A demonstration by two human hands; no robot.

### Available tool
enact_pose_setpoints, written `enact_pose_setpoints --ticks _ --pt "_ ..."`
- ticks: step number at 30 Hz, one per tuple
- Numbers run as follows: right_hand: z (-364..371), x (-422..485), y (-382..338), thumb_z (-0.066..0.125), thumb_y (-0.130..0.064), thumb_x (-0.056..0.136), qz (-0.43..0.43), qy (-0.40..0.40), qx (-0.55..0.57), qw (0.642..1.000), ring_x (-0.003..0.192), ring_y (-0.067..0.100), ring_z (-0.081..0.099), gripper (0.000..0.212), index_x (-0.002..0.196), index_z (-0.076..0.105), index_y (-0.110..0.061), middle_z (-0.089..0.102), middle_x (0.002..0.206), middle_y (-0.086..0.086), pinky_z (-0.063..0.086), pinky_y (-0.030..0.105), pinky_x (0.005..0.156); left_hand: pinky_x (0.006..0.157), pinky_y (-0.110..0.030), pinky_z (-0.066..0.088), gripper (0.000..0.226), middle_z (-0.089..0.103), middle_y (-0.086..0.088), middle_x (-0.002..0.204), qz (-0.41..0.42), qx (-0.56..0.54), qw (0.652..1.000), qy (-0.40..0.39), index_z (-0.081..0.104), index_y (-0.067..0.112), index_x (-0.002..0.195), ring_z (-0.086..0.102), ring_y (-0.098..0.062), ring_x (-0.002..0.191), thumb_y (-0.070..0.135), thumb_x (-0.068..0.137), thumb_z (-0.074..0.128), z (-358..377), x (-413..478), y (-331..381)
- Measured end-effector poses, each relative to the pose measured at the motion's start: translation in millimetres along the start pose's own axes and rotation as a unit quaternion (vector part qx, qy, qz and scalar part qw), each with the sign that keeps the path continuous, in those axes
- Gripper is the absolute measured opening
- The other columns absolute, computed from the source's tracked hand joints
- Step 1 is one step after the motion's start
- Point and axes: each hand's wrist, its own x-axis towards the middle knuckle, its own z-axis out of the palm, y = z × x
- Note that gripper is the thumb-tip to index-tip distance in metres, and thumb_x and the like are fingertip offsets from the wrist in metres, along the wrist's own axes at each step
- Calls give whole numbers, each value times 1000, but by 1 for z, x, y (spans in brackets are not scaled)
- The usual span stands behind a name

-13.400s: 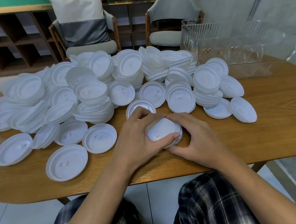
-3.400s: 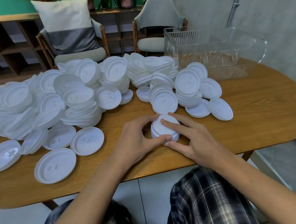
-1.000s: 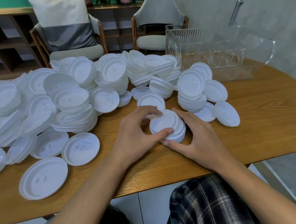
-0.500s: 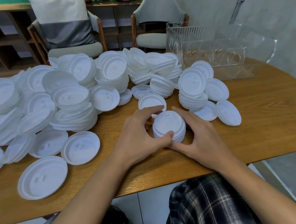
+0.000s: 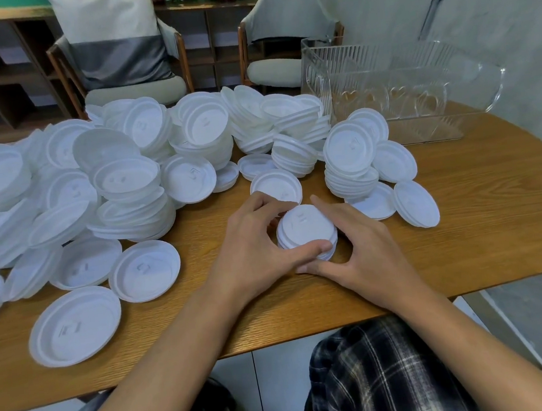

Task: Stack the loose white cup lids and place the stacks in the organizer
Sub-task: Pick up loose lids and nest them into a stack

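A small stack of white cup lids (image 5: 305,227) stands on the wooden table (image 5: 463,220) in front of me. My left hand (image 5: 250,250) curls round its left side, thumb across the near edge. My right hand (image 5: 363,246) cups its right side, fingers along the rim and thumb near the base. A big heap of loose white lids (image 5: 121,173) covers the table's left and back. A taller stack of lids (image 5: 350,164) stands to the right of the heap. The clear plastic organizer (image 5: 401,93) sits at the back right, with no lids visible inside.
A single lid (image 5: 276,186) lies just behind my hands. Flat lids (image 5: 76,325) lie near the front left edge, and more lids (image 5: 416,203) lie to the right. Two chairs (image 5: 286,38) and dark shelving stand behind the table. A concrete wall is at the right.
The small stack has grown taller since the earliest frame. In the last second both hands stayed round it, squaring it from tilted to level.
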Motion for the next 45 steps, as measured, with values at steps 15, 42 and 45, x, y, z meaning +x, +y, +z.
enact_pose_setpoints --ticks 15,42,45 --pt "-1 -2 -4 77 -59 84 3 -5 -24 1000 135 -5 43 94 162 36 -26 51 148 -14 24 -1 105 85 -13 43 58 63 13 110 -1 -7 1000 -12 74 23 127 61 -2 103 66 91 59 -4 -2 1" --pt "-9 8 -6 83 -58 80 25 -13 6 1000 133 -9 44 84 152 45 -35 51 145 -25 34 9 109 76 -44 55 19 68 4 96 -14 132 986 97 77 15 101 65 -21 87 14 84 86 -11 6 -28" --pt "-5 14 -7 85 -56 78 35 0 17 999 133 -5 47 87 152 45 -36 53 143 -25 40 25 113 79 -33 52 24 68 4 93 -22 91 988 125 77 13 97 62 -16 87 24 80 90 -15 7 -25"
